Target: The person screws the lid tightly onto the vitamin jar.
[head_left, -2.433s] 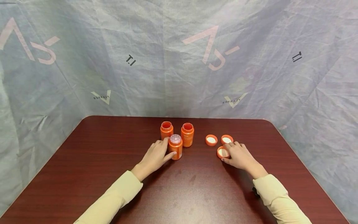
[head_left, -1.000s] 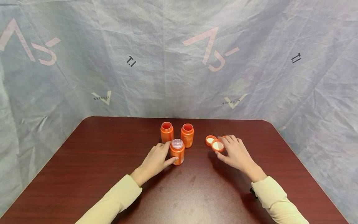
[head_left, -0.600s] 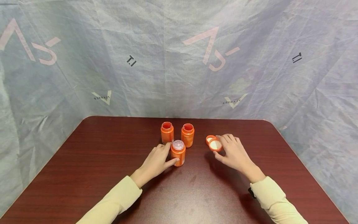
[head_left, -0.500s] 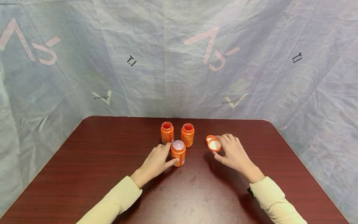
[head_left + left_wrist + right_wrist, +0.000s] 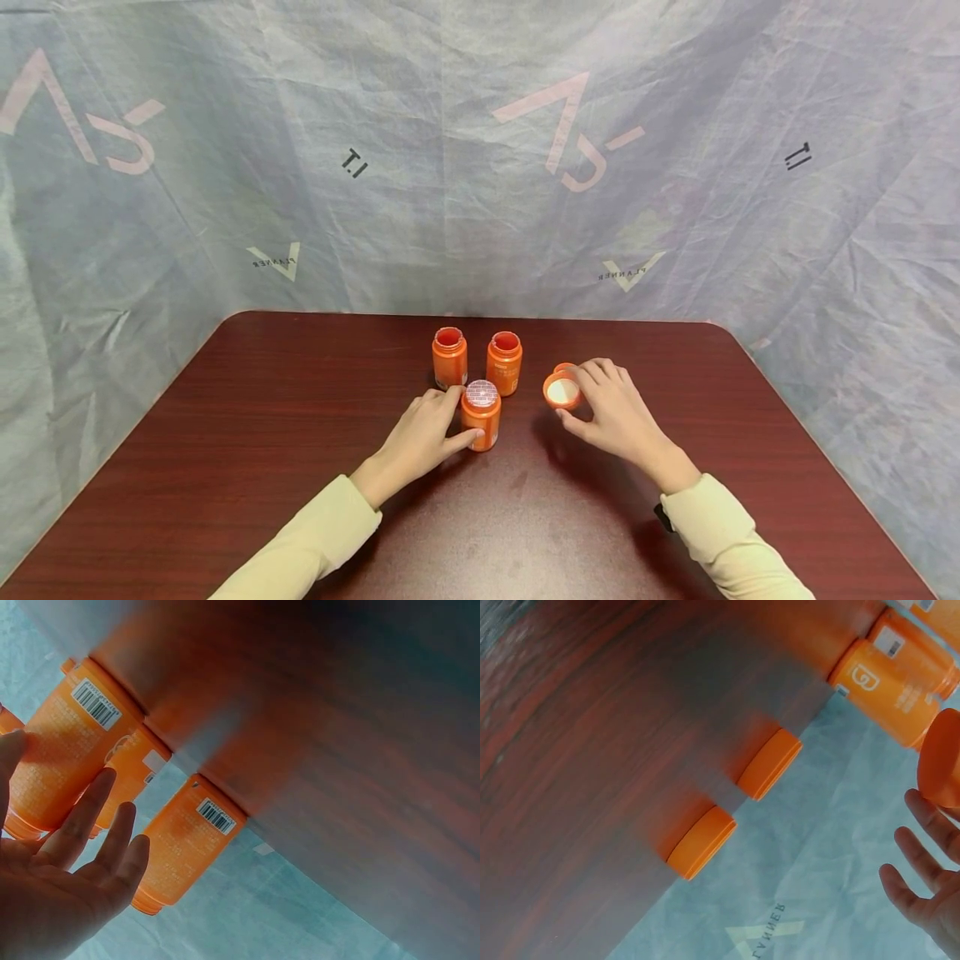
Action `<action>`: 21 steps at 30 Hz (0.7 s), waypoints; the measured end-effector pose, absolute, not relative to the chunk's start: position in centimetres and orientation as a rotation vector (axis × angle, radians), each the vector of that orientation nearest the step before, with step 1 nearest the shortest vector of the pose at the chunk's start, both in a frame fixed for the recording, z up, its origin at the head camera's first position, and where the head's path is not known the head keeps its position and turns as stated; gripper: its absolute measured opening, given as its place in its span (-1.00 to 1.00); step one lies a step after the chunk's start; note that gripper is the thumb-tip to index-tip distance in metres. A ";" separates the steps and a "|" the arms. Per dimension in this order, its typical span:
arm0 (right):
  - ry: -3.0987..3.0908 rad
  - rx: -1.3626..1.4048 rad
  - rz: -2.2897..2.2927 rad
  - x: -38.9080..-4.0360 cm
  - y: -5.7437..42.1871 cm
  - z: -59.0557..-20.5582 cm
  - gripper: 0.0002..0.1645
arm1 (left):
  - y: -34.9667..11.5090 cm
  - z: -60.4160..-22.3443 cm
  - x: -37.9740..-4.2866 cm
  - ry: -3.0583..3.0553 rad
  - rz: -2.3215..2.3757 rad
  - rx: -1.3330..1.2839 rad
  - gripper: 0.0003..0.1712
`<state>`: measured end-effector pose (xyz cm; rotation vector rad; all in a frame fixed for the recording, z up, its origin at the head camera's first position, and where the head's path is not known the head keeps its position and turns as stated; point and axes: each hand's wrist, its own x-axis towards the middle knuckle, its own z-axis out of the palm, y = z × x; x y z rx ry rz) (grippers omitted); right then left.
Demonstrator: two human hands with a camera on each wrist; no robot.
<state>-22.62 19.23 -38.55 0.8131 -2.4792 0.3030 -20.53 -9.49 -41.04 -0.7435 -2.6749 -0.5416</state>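
Observation:
My left hand (image 5: pixel 422 435) grips an upright orange bottle (image 5: pixel 482 423), thumb at its near side and fingers at its far left. A printed seal covers the bottle's mouth. In the left wrist view the same bottle (image 5: pixel 67 742) shows a barcode label. With its thumb and fingers my right hand (image 5: pixel 617 417) pinches an orange lid (image 5: pixel 562 391), its white lining facing up. The right wrist view has this lid (image 5: pixel 939 761) raised off the table, its other fingers spread below it. Behind the gripped bottle stand two open orange bottles, one left (image 5: pixel 450 362) and one right (image 5: pixel 504 367).
Two more orange lids, one nearer the bottles (image 5: pixel 770 763) and one farther off (image 5: pixel 701 841), lie on the dark wood table (image 5: pixel 300 400). In the head view my right hand and the held lid mostly hide them. A grey printed cloth (image 5: pixel 375 208) hangs behind the table.
My right hand has picked up the nearest lid and carried it left, past the other lids. My left hand has drawn the sealed bottle slightly nearer and to the right.

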 end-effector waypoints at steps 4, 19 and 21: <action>-2.454 0.844 0.314 -22.5 18.7 -38.5 -0.40 | -9.4 -41.0 -20.4 -2.669 -0.537 -0.748 -0.36; -2.366 0.948 0.342 -22.3 16.7 -38.1 -0.35 | -9.2 -40.9 -20.2 -2.679 -0.547 -0.756 -0.35; -2.360 0.954 0.334 -22.2 16.5 -38.1 -0.34 | -9.3 -40.9 -20.2 -2.680 -0.547 -0.759 -0.35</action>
